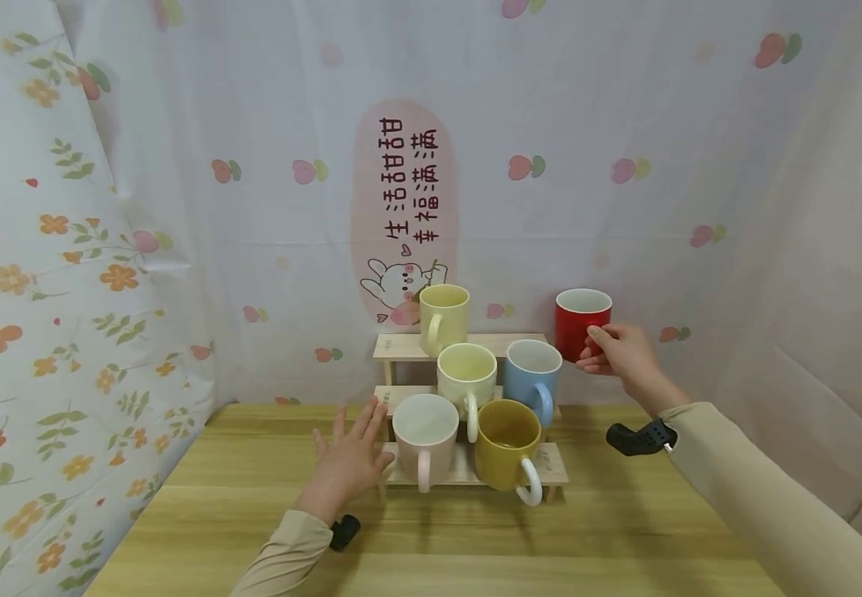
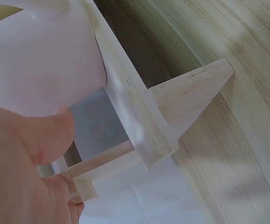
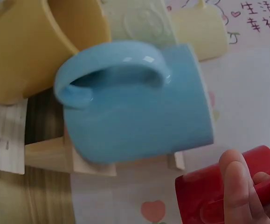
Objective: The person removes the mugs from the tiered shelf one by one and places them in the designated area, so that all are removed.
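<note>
My right hand (image 1: 628, 356) holds a red mug (image 1: 571, 327) by its handle, off the right end of the top tier of a wooden stepped rack (image 1: 505, 343). In the right wrist view, fingers and thumb pinch the red handle (image 3: 266, 190). My left hand (image 1: 348, 460) has its fingers spread at the left side of the rack, beside a pale pink mug (image 1: 425, 452) on the bottom tier. A mustard mug (image 1: 501, 452) with a white handle stands to its right. On the middle tier are a pale green mug (image 1: 464, 381) and a blue mug (image 1: 526, 383).
A yellow mug (image 1: 451, 315) stands on the top tier, toward its left end. The rack rests on a wood-grain table (image 1: 460, 555). Behind it hangs a printed cloth (image 1: 289, 249), and a floral cloth (image 1: 65, 332) hangs at the left.
</note>
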Available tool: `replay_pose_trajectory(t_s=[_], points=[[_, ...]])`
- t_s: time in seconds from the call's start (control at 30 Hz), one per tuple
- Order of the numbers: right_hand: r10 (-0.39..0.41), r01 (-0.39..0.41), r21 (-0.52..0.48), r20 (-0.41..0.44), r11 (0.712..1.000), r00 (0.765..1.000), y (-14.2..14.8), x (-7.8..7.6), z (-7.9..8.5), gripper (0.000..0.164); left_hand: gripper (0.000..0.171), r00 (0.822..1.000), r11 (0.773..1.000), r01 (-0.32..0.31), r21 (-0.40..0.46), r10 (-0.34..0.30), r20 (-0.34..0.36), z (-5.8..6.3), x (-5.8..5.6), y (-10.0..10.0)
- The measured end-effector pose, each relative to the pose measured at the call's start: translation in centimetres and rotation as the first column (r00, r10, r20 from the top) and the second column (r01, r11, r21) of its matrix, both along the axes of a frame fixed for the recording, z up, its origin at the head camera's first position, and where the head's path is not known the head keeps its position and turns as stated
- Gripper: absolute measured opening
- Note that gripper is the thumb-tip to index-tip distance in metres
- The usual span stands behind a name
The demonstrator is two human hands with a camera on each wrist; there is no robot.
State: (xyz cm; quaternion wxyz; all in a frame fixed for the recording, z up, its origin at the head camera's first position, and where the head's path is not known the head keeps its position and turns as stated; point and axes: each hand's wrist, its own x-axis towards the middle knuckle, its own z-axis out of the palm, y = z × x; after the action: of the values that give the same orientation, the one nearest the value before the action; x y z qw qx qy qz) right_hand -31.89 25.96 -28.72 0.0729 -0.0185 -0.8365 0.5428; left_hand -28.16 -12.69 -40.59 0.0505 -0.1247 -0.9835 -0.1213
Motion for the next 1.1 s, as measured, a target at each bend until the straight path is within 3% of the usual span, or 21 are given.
replay_pose_trajectory(t_s=[0.17, 0.4, 0.57, 0.87, 1.1], points=[[0.019, -0.019, -0.006, 0.023, 1.0, 1.0, 1.0, 0.5, -2.2, 0.042, 0.071, 1.0, 1.0, 0.015, -0.018, -0.015, -0.008, -0.4, 0.0, 0.1], [0.027, -0.02, -0.054, 0.124, 0.998, 0.992, 1.0, 1.1, -5.5, 0.039, 0.075, 0.999, 0.999, 0.012, -0.047, -0.014, -0.042, -1.1, 0.5, -0.5], [0.038, -0.027, -0.096, 0.123, 0.995, 0.992, 1.0, 0.9, -6.5, 0.038, 0.076, 0.997, 0.999, 0.018, -0.027, -0.02, -0.078, -0.7, 0.5, -0.5], [0.057, -0.038, -0.131, 0.141, 0.991, 0.988, 0.9, 0.6, -8.7, 0.037, 0.077, 0.999, 1.0, 0.007, -0.016, -0.008, -0.044, -0.6, 0.7, -0.6], [0.074, -0.047, -0.181, 0.147, 0.982, 0.986, 0.6, 0.3, -10.3, 0.035, 0.077, 0.998, 1.0, -0.003, -0.014, 0.002, -0.068, -0.3, 0.7, -0.3]])
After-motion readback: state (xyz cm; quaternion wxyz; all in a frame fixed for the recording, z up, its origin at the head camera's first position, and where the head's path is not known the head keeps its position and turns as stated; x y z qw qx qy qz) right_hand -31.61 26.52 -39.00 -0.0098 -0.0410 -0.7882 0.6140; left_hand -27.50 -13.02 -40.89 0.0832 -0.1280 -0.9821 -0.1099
